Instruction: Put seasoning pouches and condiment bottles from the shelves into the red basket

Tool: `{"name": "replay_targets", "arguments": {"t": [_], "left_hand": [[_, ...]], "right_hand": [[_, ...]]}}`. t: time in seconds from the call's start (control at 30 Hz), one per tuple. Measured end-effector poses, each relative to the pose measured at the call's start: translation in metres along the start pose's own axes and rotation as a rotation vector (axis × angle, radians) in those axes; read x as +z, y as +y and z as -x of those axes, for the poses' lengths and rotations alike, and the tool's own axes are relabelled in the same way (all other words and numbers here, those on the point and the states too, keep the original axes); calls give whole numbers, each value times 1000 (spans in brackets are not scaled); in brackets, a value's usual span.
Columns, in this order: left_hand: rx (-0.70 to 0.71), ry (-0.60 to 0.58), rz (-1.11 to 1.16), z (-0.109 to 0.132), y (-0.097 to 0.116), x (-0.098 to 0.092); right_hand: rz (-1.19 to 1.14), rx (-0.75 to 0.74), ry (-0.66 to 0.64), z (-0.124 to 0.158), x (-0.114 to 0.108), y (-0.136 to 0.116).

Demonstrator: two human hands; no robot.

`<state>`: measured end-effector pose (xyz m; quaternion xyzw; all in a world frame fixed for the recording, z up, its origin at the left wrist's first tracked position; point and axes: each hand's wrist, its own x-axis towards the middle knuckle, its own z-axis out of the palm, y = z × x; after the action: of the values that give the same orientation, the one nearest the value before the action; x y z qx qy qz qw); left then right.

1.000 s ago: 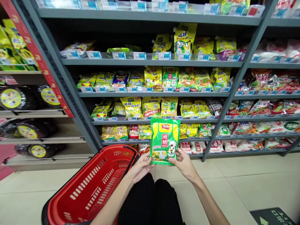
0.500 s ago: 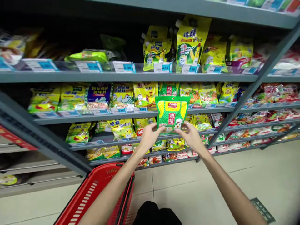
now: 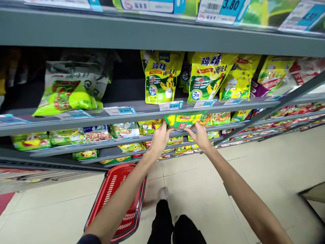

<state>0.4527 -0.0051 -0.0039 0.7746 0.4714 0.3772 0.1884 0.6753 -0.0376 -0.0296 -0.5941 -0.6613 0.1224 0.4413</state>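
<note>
Both hands hold a green and yellow packet of chicken seasoning [image 3: 181,120] by its lower corners, at the front of a shelf. My left hand [image 3: 159,139] is closed on its left side, thumb in front. On the other side my right hand [image 3: 200,137] pinches the right corner. The packet's top lies close under the edge of the shelf above [image 3: 142,117], and I cannot tell whether its back touches the shelf. Yellow seasoning packets [image 3: 149,127] sit just left of it.
A red shopping basket [image 3: 110,189] stands on the floor at my left, partly behind my left forearm. Yellow pouches [image 3: 162,79] stand on the shelf above, with price tags [image 3: 170,105] along its edge. A dark-edged object [image 3: 315,200] lies at the lower right.
The view has risen and moved closer to the shelves. The packet, facing me fully before, is now tilted back and nearer the shelf, still in both hands.
</note>
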Motion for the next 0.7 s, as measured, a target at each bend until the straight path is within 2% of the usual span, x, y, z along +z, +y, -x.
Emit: {"name": "replay_targets", "arguments": {"t": [0.17,0.4,0.6,0.7], "left_hand": [[-39,39,-72,0,-2,5],[-82,112,-183,14,7,7],[-146,94,-155,9,-4,9],[-144,71,-166,7,-9,8]], "right_hand": [[64,-29,-71,-9,-2,2],[74,-59,-192,-11,-16,-17],[82,31,-175,-17,-9,-18],[77,55,-196,-11,-7,-21]]}}
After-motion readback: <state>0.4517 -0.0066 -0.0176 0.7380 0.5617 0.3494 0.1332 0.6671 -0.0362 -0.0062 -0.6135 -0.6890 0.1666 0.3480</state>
